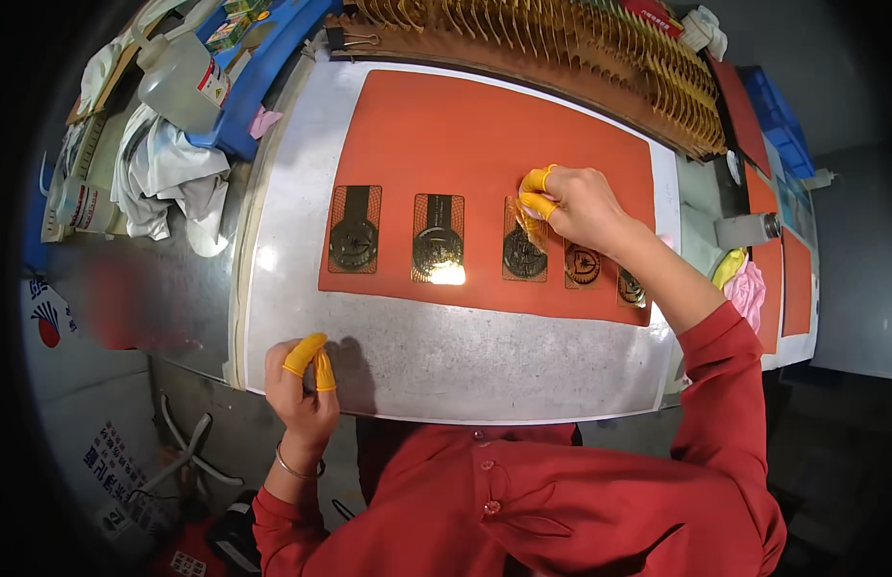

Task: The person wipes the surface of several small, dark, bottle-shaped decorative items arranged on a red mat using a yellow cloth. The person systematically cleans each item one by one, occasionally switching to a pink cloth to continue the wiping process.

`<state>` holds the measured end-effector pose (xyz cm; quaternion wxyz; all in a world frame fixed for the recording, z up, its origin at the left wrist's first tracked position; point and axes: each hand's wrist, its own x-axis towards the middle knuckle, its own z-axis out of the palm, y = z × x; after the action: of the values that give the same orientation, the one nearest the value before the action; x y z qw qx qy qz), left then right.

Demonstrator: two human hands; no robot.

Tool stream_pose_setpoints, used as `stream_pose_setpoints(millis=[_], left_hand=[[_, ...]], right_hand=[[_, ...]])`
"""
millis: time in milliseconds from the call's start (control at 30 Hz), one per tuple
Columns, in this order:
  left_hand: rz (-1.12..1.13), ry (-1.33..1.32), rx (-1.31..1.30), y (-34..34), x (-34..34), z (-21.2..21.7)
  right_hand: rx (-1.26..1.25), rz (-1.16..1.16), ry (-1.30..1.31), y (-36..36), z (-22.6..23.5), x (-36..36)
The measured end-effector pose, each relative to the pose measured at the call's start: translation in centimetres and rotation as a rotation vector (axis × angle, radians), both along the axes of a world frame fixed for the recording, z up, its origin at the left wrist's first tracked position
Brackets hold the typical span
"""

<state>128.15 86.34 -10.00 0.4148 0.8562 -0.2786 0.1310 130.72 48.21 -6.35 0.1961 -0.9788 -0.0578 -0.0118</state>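
Observation:
Several thin, gold-edged rectangular metal plates [354,231] lie in a row on an orange-red mat [446,130], each with a dark band and a round emblem. Over the middle plate [525,258] is my right hand [582,207], with yellow finger cots on its thumb and forefinger. Those two fingers pinch a thin, shiny golden piece [533,229] that hangs over the plate's upper part; its kind is unclear. My left hand [300,389], also in yellow finger cots, hovers by the table's near left edge. Its fingers are drawn together, and nothing shows between them.
At the back, a brown rack [561,72] holds rows of golden plates. To the left are a squeeze bottle [185,82], a blue tray [263,72] and white cloths [167,173]. A small bottle [747,230] and a pink cloth [747,291] lie right.

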Motion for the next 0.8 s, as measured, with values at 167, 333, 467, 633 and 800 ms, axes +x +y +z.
stream_pose_setpoints(millis=[167,333,467,633,800], left_hand=[[0.011,0.028,-0.006,0.0,-0.1,-0.2],[0.056,0.071,-0.029,-0.1,-0.7,-0.5],[0.019,0.031,0.017,-0.6,-0.3,0.1],[0.050,0.055,-0.050,-0.8,-0.4,0.1],[0.016,0.050,0.009,-0.9,-0.1,0.4]], right_hand=[[0.037,0.030,0.055,-0.1,0.3,-0.8],[-0.029,0.315,-0.039,1.9,-1.0,-7.5],[-0.042,0.024,-0.019,-0.1,0.8,-2.8],[-0.045,0.305,-0.095,2.3,-0.9,-6.7],[-0.127,0.117,-0.144,-0.5,-1.2,-4.0]])
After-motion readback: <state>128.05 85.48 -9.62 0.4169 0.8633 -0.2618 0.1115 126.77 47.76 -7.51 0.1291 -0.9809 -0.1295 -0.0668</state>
